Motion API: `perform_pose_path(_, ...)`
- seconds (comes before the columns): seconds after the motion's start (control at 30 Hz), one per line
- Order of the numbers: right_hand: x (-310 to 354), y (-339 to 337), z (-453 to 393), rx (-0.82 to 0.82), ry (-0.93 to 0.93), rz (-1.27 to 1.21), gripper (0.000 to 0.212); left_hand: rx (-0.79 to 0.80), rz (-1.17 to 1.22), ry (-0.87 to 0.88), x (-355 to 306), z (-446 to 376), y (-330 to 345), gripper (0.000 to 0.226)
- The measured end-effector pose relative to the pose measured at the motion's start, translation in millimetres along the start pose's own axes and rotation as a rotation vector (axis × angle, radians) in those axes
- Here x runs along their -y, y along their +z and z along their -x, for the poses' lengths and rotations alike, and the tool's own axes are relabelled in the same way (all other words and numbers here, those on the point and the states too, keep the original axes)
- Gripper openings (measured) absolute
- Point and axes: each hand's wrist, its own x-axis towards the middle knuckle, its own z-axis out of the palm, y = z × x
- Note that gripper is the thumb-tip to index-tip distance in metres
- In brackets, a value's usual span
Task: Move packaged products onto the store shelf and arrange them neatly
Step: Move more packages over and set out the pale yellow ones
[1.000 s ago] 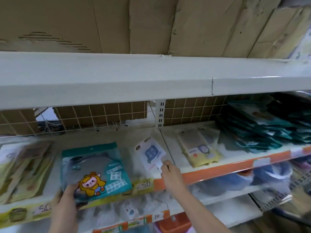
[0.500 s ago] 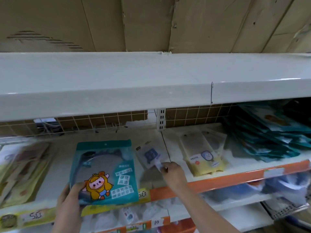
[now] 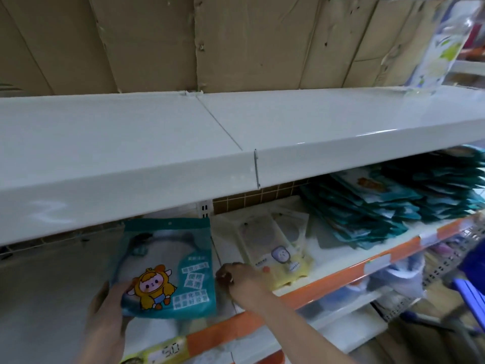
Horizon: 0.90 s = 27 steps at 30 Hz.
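We note the left hand (image 3: 105, 308) still gripping the teal pack (image 3: 168, 269), now lifted toward 12 o'clock, while the right hand (image 3: 242, 281), curled, grip unclear, has lost sight of its small white packet.

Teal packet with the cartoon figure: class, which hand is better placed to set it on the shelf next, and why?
Probably the left hand: it already grips the teal packet at its lower left corner. The right hand rests curled on the shelf beside the yellow packet.

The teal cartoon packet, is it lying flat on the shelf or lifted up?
Lifted. The teal cartoon packet is tilted up, its lower left corner gripped by the left hand.
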Motion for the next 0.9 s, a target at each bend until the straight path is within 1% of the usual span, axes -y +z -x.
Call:
perform_pose_path(0.07, -14.0, -20.3, 4.5, -0.095, 0.011, -0.111, 0.021, 0.056, 0.006, 0.017, 4.1, 6.9, 21.6, 0.015)
perform_pose_path(0.13, -29.8, -43.4, 7.9, -0.159, 0.047, -0.231, 0.022, 0.107, -0.019, 0.039, 10.6, 13.3, 45.7, 0.01)
perform_pose_path(0.23, -61.5, -81.1, 16.1, -0.236, 0.082, -0.408, 0.026, 0.136, -0.024, 0.063, 25.5, 23.3, 87.9, 0.021)
perform_pose_path(0.3, -90.4, -103.8, 22.1, -0.282, 0.078, -0.436, 0.025, 0.149, -0.006, 0.062, 37.0, 31.9, 120.3, 0.025)
perform_pose_path(0.4, -140.6, -138.1, 29.0, -0.34, 0.089, -0.378, 0.017, 0.222, 0.008, 0.06, 49.2, 48.2, 177.3, 0.026)
perform_pose_path(0.47, -173.2, -158.3, 30.6, -0.346, 0.104, -0.32, 0.013, 0.271, 0.002, 0.058, 54.4, 60.0, 219.8, 0.018)
perform_pose_path(0.53, -200.7, -172.8, 33.2, -0.309, 0.107, -0.302, 0.014, 0.309, -0.006, 0.08, 57.5, 76.4, 263.4, 0.004)
perform_pose_path(0.6, -223.9, -182.1, 39.8, -0.294, 0.09, -0.271, 0.019, 0.34, -0.023, 0.115, 61.1, 93.5, 307.4, 0.003)
perform_pose_path(0.63, -232.8, -187.0, 44.4, -0.311, 0.076, -0.259, 0.019, 0.358, -0.026, 0.124, 63.3, 100.5, 327.4, 0.007)
perform_pose_path(0.67, -240.4, -193.0, 49.1, -0.345, 0.059, -0.247, 0.019, 0.37, -0.036, 0.122, 64.9, 105.5, 346.7, 0.011)
perform_pose_path(0.77, -263.4, -217.5, 60.0, -0.518, 0.03, -0.197, 0.015, 0.385, -0.093, 0.122, 69.5, 119.4, 400.9, 0.028)
perform_pose_path(0.8, -272.3, -226.6, 61.9, -0.576, 0.04, -0.201, 0.013, 0.379, -0.118, 0.145, 71.4, 122.8, 416.2, 0.03)
perform_pose_path(0.9, -302.5, -250.7, 63.9, -0.706, 0.082, -0.206, 0.009, 0.384, -0.193, 0.18, 80.0, 136.3, 452.8, 0.024)
